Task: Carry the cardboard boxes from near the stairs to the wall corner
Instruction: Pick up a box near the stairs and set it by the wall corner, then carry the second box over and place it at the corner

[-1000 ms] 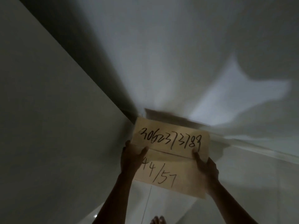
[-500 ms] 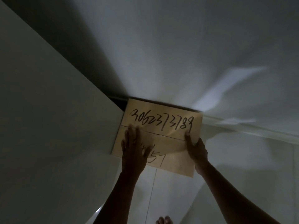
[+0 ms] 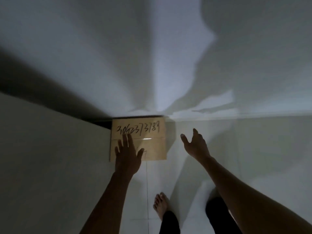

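Observation:
A tan cardboard box (image 3: 152, 132) with handwritten black digits on its top sits on the pale tiled floor, pushed into the corner where the left wall meets the back wall. My left hand (image 3: 127, 154) lies flat over the box's near left part, fingers spread, covering some of the writing. Off to the right of the box, my right hand (image 3: 194, 144) hovers with fingers apart and holds nothing.
The left wall (image 3: 42, 157) runs close beside my left arm. The back wall (image 3: 152, 65) rises just behind the box. My bare foot (image 3: 160, 205) and dark trouser legs stand on the floor tiles (image 3: 253, 149) below the box.
The box went down from held in the air into the corner on the floor. My right hand has come off it and moved right. My left hand has shifted onto its top.

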A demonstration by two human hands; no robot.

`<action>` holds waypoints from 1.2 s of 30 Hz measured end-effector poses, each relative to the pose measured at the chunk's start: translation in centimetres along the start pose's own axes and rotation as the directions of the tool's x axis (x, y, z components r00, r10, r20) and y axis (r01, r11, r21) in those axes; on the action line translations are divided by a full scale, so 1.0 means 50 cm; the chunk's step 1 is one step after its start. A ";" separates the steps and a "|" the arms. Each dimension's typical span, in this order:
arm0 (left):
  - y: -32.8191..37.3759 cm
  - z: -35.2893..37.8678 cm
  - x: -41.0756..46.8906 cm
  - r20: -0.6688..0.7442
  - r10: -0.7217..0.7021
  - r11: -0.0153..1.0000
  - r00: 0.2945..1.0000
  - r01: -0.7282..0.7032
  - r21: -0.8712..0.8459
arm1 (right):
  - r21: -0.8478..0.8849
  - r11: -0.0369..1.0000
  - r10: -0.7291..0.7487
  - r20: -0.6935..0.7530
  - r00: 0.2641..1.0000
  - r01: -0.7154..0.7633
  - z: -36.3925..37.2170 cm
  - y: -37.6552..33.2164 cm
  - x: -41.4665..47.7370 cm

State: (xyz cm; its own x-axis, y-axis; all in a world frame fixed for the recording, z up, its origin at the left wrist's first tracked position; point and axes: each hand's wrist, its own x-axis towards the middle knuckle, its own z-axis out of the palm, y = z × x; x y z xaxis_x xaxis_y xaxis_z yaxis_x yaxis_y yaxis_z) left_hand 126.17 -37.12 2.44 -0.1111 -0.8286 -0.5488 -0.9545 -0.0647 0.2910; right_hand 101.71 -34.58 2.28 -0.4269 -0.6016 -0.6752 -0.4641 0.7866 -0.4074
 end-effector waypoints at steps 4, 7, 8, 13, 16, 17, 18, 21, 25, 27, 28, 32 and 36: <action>0.231 -0.192 -0.171 -0.022 0.191 0.981 0.981 -0.190 0.036 | 0.002 1.000 0.011 -0.141 0.990 -0.010 -0.295 0.009 -0.206; 0.408 -0.292 -0.302 -0.011 0.320 0.947 0.948 -0.319 0.049 | -0.009 1.000 -0.020 -0.243 0.970 0.019 -0.492 0.040 -0.348; 0.464 -0.312 -0.337 0.007 0.355 0.933 0.935 -0.355 0.062 | -0.017 0.999 -0.031 -0.278 0.960 0.027 -0.547 0.059 -0.385; 0.749 -0.359 -0.471 0.099 0.579 0.794 0.809 -0.587 0.155 | -0.017 0.999 0.025 -0.427 0.904 -0.036 -0.783 0.184 -0.525; 0.928 -0.346 -0.528 0.164 0.684 0.682 0.710 -0.703 0.202 | 0.015 0.994 0.103 -0.493 0.864 -0.110 -0.893 0.297 -0.585; 0.987 -0.333 -0.545 0.180 0.712 0.646 0.679 -0.733 0.211 | 0.037 0.991 0.132 -0.511 0.849 -0.132 -0.925 0.340 -0.601; 1.044 -0.318 -0.558 0.190 0.736 0.614 0.650 -0.759 0.218 | 0.059 0.986 0.161 -0.529 0.833 -0.153 -0.956 0.382 -0.613; 1.205 -0.255 -0.602 0.252 0.780 0.521 0.573 -0.818 0.245 | 0.120 0.966 0.257 -0.549 0.795 -0.229 -1.037 0.510 -0.657; 1.396 -0.151 -0.677 0.338 0.818 0.395 0.465 -0.882 0.257 | 0.206 0.917 0.395 -0.583 0.710 -0.341 -1.119 0.684 -0.705; 1.474 -0.101 -0.712 0.385 0.828 0.327 0.408 -0.909 0.260 | 0.250 0.888 0.457 -0.576 0.678 -0.387 -1.148 0.761 -0.724; 1.509 -0.075 -0.727 0.408 0.829 0.295 0.382 -0.919 0.260 | 0.277 0.872 0.487 -0.573 0.659 -0.403 -1.160 0.796 -0.731; 1.652 0.032 -0.775 0.502 0.811 0.184 0.299 -0.946 0.265 | 0.375 0.811 0.585 -0.557 0.590 -0.450 -1.208 0.929 -0.743; 1.776 0.149 -0.830 0.592 0.777 0.096 0.214 -0.970 0.226 | 0.468 0.745 0.667 -0.500 0.553 -0.475 -1.252 1.056 -0.750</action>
State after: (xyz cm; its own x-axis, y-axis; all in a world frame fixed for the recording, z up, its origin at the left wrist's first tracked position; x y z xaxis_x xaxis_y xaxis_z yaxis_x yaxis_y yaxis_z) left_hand 43.94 -4.35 45.22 -0.9291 0.1015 -0.3558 -0.0460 0.9226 0.3831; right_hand 44.61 20.80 44.60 -0.9334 0.1222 -0.3373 0.2205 0.9371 -0.2706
